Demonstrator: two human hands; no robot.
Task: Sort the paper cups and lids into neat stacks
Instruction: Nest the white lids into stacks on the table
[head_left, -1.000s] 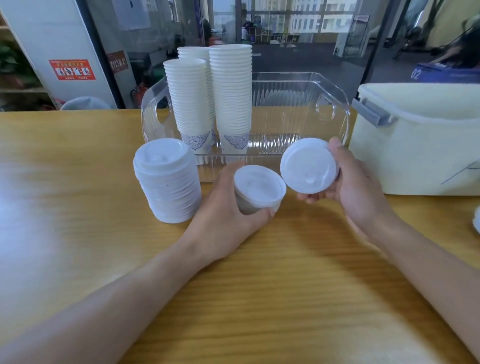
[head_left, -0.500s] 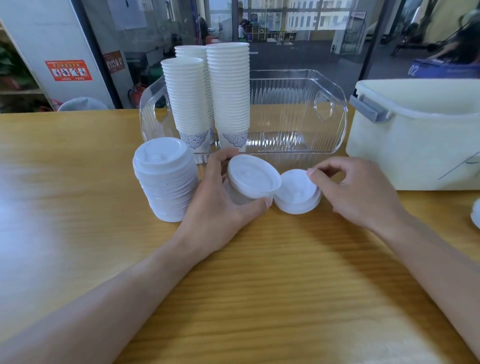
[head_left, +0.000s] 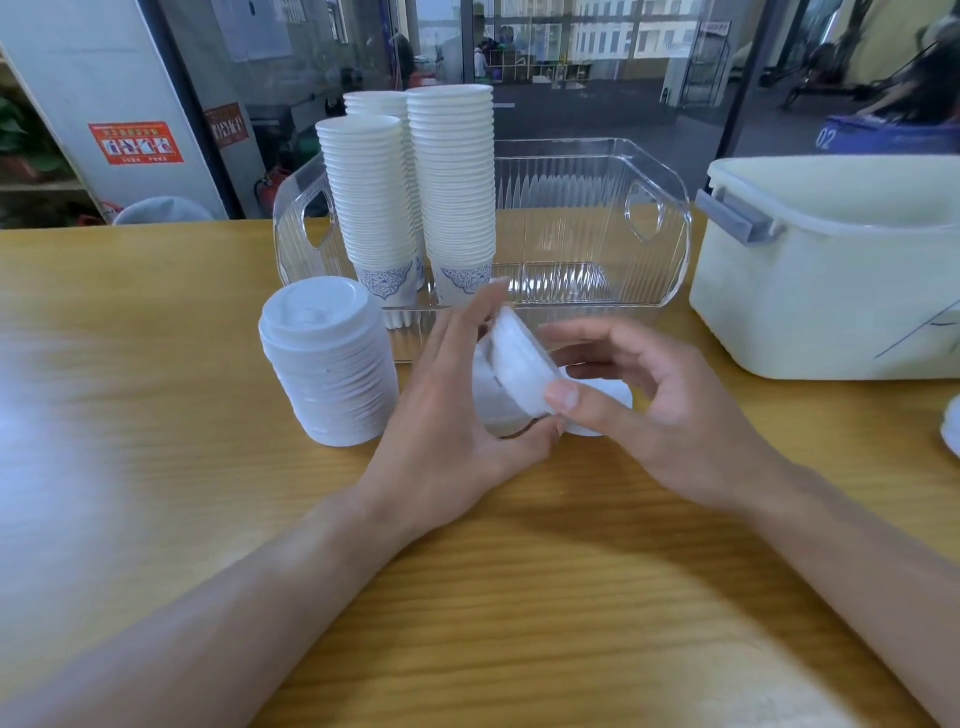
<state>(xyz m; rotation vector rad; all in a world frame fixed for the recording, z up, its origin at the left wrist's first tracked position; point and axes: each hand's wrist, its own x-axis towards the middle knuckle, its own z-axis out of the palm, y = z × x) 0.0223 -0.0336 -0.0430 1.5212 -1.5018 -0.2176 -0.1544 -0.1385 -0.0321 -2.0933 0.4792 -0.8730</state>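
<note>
Head view: your left hand (head_left: 457, 410) grips a cup (head_left: 493, 395) while your right hand (head_left: 649, 405) pinches its lid (head_left: 519, 358), peeling it off, to be stacked next.

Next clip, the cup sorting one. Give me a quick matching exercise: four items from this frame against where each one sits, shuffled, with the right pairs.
Things:
1. cup stacks
2. lid stack
3. lidded cup
4. loose lid

Places:
A. flat on the table under the right hand
B. on the table, left of the left hand
C. tilted between both hands
D. inside the clear bin

Pairs: 1-D, 2-B, 3-C, 4-A
</note>
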